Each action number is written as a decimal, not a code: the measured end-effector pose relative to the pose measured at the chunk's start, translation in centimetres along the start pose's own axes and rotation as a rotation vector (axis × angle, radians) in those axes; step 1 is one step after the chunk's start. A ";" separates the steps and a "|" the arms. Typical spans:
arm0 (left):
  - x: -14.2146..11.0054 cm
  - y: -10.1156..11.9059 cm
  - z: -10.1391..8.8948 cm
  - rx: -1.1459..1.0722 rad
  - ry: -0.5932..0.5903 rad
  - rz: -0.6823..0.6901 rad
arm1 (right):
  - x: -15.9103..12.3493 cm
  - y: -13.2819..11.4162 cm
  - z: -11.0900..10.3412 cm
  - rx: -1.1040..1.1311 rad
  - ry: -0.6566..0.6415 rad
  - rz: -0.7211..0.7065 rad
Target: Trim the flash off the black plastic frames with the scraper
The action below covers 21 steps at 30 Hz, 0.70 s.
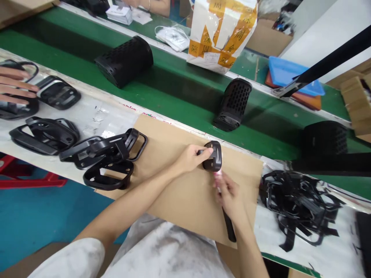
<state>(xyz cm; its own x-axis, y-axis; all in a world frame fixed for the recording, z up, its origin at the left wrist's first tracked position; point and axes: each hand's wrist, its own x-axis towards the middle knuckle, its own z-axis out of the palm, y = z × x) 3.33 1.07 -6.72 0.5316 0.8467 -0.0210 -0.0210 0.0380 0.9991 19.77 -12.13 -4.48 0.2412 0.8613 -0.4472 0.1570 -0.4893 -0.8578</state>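
On the brown cardboard sheet (179,200), my left hand (193,157) pinches a small black plastic frame (216,164) at its left side. My right hand (230,195) is closed around a slim red-and-white tool (218,177), whose upper end meets the frame's lower edge; blur hides its exact kind. A black strip (228,227) sticks out below the right hand over the cardboard. Left of the sheet lie several black plastic frames (111,173), some stacked on each other. A tangled heap of black frames and strips (298,204) lies to the right.
Black perforated cases (127,60) stand on the green conveyor belt (176,90) beyond the bench. Another person's hand (14,87) rests on parts at the far left. A taped white package (222,34), a blue tray (290,75) and a black metal bar (327,63) are farther back.
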 end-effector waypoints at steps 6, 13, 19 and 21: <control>-0.1 -0.3 0.2 -0.009 0.052 -0.010 | -0.1 -1.2 -1.7 0.015 -0.032 0.010; -0.2 -0.1 0.4 0.042 0.076 -0.004 | -0.5 -1.3 0.4 0.068 0.010 -0.012; -0.1 -0.5 0.4 0.002 0.088 -0.005 | 0.2 -1.6 -0.9 0.013 -0.037 0.018; 0.0 -0.6 0.3 0.032 0.097 -0.013 | -0.4 -1.9 -1.2 0.105 0.047 -0.011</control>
<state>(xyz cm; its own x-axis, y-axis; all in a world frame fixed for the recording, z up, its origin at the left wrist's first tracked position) 3.62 0.86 -7.34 0.4475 0.8935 -0.0364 0.0139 0.0338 0.9993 20.51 -11.70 -2.34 0.2846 0.8582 -0.4273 0.0598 -0.4607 -0.8855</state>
